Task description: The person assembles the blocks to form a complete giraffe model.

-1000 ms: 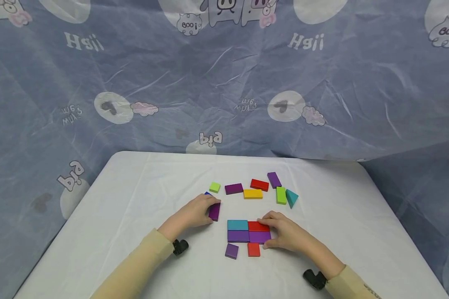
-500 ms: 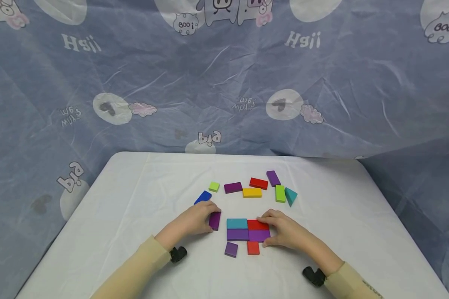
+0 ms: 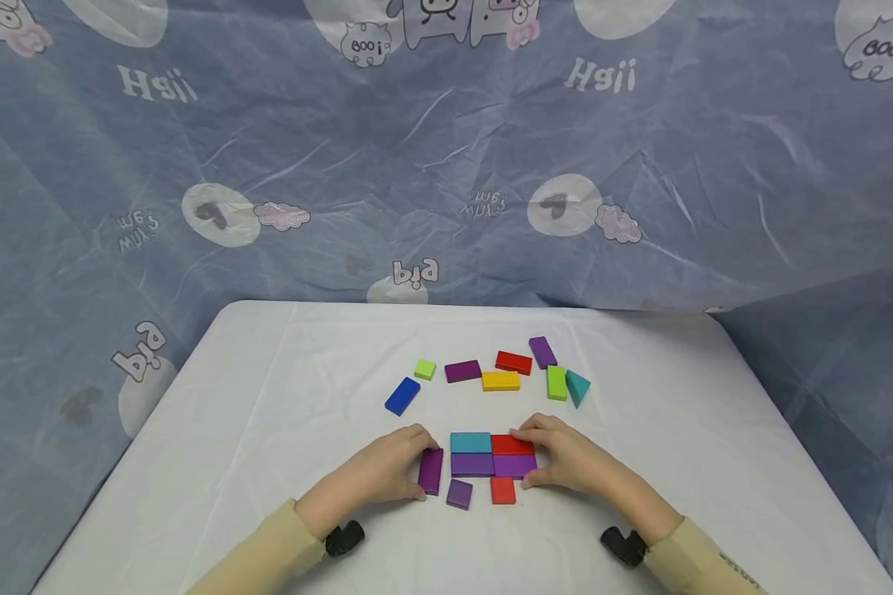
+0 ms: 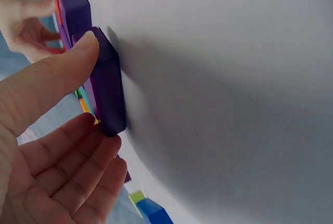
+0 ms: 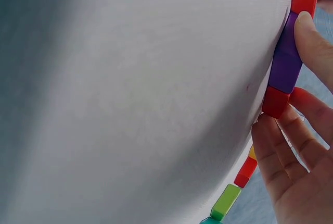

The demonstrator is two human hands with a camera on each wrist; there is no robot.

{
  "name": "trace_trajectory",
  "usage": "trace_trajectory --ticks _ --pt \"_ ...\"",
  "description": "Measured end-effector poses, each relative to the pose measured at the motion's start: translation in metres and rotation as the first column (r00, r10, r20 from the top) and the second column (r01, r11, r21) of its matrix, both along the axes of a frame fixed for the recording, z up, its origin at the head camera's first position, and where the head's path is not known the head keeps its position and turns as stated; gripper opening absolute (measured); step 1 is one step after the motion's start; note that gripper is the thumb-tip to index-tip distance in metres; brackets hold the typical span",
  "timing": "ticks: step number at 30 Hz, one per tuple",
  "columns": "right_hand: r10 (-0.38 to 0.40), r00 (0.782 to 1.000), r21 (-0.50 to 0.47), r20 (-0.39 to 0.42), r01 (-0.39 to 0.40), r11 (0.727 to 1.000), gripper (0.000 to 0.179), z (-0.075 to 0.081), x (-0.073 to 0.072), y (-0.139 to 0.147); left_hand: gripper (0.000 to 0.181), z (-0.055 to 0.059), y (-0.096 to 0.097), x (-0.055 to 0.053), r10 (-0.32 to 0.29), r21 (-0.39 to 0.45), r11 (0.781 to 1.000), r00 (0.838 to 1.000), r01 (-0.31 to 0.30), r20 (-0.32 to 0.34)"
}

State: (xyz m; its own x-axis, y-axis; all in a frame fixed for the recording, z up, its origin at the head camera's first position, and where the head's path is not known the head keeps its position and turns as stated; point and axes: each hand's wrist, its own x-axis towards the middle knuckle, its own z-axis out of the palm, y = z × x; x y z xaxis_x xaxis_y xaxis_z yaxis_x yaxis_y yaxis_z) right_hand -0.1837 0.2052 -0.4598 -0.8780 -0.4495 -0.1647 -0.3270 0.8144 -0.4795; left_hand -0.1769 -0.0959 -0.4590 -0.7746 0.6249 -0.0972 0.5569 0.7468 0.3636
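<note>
Clock centred on the four-block rectangle [image 3: 493,455], which lies on the white table [image 3: 268,413]; head view. Left hand [image 3: 387,464] at 9 o'clock: thumb and fingertips pinch the plum block [image 3: 431,472] by its two ends; block sits just beside the rectangle, narrow gap between them. Right hand [image 3: 571,456] at 3 o'clock: thumb on the near edge, fingers at the far edge, gripping that end of the rectangle. Other pieces: small purple block [image 3: 459,494] at 7, small red block [image 3: 503,491] at 6, blue block [image 3: 403,397] at 10, yellow block [image 3: 501,381] at 12, teal triangle [image 3: 576,387] at 2.
</note>
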Motion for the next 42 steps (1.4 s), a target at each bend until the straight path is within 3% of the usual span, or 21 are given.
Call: trace_trajectory --ticks 8,18,28,42 --pt "0.004 1.000 0.001 0.001 -0.004 1.000 0.065 0.000 -0.001 0.001 0.056 -0.003 0.000 0.019 -0.030 0.032 0.999 0.999 0.029 0.034" --pt "0.033 0.999 -0.004 -0.013 -0.034 0.999 0.065 0.001 -0.002 0.003 0.054 0.001 0.008 0.037 -0.110 0.060 0.992 0.994 0.109 0.018" --pt "0.024 1.000 -0.009 -0.004 -0.024 1.000 0.065 0.001 -0.001 0.003 0.054 -0.004 0.018 0.040 -0.170 0.041 0.985 0.985 0.170 -0.021" --pt "0.047 0.999 -0.012 -0.013 -0.048 0.999 0.067 0.000 -0.003 0.004 0.054 -0.006 0.027 0.041 -0.154 -0.002 0.988 0.983 0.155 -0.100"
